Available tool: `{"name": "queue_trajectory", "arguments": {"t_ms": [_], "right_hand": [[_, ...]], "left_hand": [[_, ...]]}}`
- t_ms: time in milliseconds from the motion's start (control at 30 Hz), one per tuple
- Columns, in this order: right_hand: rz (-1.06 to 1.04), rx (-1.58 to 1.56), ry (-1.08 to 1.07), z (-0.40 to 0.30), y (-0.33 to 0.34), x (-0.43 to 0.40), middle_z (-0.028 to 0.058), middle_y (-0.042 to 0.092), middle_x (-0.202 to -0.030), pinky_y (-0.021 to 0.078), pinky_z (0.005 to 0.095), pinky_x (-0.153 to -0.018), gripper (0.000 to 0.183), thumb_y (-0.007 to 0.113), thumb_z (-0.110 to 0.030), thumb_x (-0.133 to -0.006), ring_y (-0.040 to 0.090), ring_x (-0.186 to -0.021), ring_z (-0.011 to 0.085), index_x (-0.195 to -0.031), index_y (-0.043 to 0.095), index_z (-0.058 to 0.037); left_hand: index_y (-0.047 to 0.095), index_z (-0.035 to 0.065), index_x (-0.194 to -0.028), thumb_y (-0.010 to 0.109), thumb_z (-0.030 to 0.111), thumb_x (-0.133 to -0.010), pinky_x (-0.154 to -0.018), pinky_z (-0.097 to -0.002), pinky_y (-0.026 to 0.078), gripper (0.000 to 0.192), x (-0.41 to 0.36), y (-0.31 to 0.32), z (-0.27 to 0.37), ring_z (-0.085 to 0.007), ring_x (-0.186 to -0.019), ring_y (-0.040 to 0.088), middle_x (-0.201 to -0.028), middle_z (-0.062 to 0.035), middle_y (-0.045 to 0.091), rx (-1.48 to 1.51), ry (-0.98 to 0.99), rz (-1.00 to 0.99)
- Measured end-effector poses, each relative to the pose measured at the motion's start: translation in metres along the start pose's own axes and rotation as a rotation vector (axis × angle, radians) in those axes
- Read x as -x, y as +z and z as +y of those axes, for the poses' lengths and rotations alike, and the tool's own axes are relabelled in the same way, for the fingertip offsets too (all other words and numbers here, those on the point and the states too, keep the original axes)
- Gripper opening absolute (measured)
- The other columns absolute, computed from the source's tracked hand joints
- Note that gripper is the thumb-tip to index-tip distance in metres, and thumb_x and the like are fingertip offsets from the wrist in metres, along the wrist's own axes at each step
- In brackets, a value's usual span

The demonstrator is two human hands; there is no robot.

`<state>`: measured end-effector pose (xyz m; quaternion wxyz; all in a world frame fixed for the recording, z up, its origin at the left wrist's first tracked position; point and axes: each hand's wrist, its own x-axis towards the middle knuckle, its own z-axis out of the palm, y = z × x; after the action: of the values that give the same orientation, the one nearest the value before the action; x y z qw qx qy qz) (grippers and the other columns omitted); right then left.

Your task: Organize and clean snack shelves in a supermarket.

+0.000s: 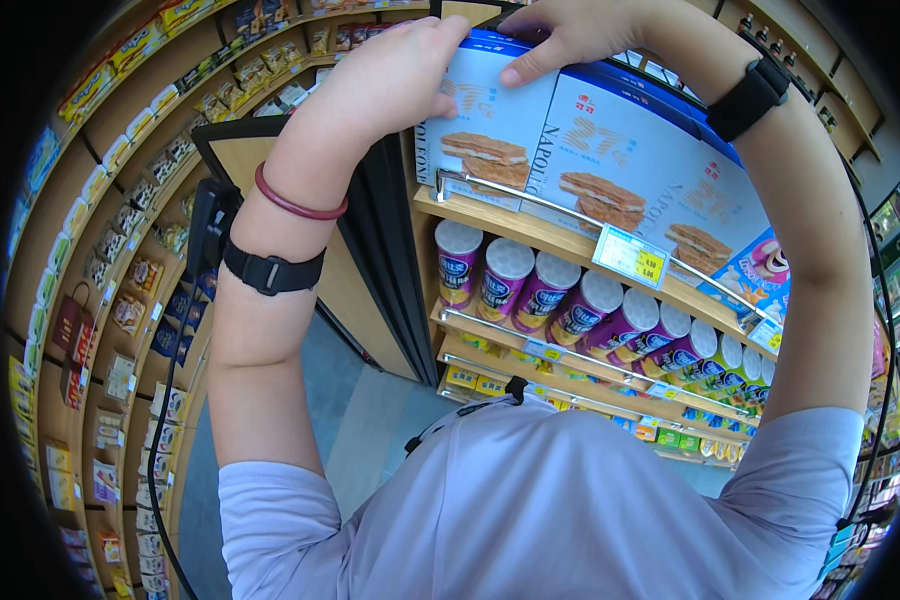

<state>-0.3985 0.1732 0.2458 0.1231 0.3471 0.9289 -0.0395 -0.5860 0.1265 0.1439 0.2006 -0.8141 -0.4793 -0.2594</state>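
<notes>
My left hand (397, 75) reaches to the left edge of a light blue pastry box (487, 127) on the upper shelf; its thumb lies near the box's front and its other fingers are partly hidden. Over the top of the same box, my right hand (555, 37) rests with thumb spread on the front face and fingers hidden behind the top edge. Whether either hand grips the box cannot be told. More light blue boxes (607, 150) stand beside it, behind a metal rail (525, 196). A price tag (631, 256) hangs on that rail.
Purple snack canisters (508, 277) line the shelf below, with small yellow boxes (476, 381) lower down. A black-framed wooden panel (375, 300) adjoins the shelf's left end. Curved shelves of packaged snacks (144, 274) fill the left side. A black cable (166, 420) hangs beside my left arm.
</notes>
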Motion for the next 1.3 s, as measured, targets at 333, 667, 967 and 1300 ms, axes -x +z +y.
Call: {"name": "queue_trajectory", "arguments": {"t_ms": [333, 667, 967, 1300], "right_hand": [[0.048, 0.055, 0.027, -0.001, 0.002, -0.002, 0.0197, 0.058, -0.121, 0.0413, 0.0385, -0.097, 0.081, 0.064, -0.058, -0.075, 0.055, -0.112, 0.0314, -0.130, 0.050, -0.0006], [0.073, 0.048, -0.041, 0.005, 0.004, -0.004, 0.0200, 0.061, -0.115, 0.0442, 0.0376, -0.093, 0.078, 0.065, -0.057, -0.074, 0.058, -0.105, 0.0316, -0.124, 0.054, 0.0013], [0.054, 0.115, -0.057, -0.001, -0.002, -0.002, 0.0197, 0.064, -0.108, 0.0460, 0.0374, -0.089, 0.076, 0.066, -0.059, -0.072, 0.061, -0.100, 0.0314, -0.117, 0.059, 0.0025], [0.083, 0.167, -0.014, 0.003, 0.003, -0.014, 0.0230, 0.060, -0.116, 0.0433, 0.0382, -0.094, 0.090, 0.063, -0.067, -0.071, 0.057, -0.108, 0.0336, -0.124, 0.053, 0.0047]], "left_hand": [[0.045, 0.0030, -0.120, 0.075, 0.014, -0.070, -0.077, -0.0403, 0.052, 0.059, 0.002, 0.004, 0.004, -0.0326, -0.092, 0.062, -0.099, -0.0174, 0.061, -0.218, 0.021, 0.028], [0.046, 0.0042, -0.121, 0.074, 0.016, -0.071, -0.078, -0.0396, 0.052, 0.059, 0.005, 0.002, 0.013, -0.0328, -0.093, 0.062, -0.100, -0.0173, 0.062, -0.256, 0.036, 0.064], [0.058, -0.0040, -0.106, 0.072, 0.016, -0.069, -0.084, -0.0404, 0.049, 0.044, 0.000, -0.022, 0.014, -0.0374, -0.095, 0.060, -0.098, -0.0222, 0.062, 0.056, 0.061, 0.060], [0.058, -0.0008, -0.117, 0.074, 0.023, -0.076, -0.072, -0.0347, 0.051, 0.050, 0.007, -0.005, -0.003, -0.0269, -0.078, 0.063, -0.094, -0.0173, 0.064, 0.074, 0.008, 0.119]]}}
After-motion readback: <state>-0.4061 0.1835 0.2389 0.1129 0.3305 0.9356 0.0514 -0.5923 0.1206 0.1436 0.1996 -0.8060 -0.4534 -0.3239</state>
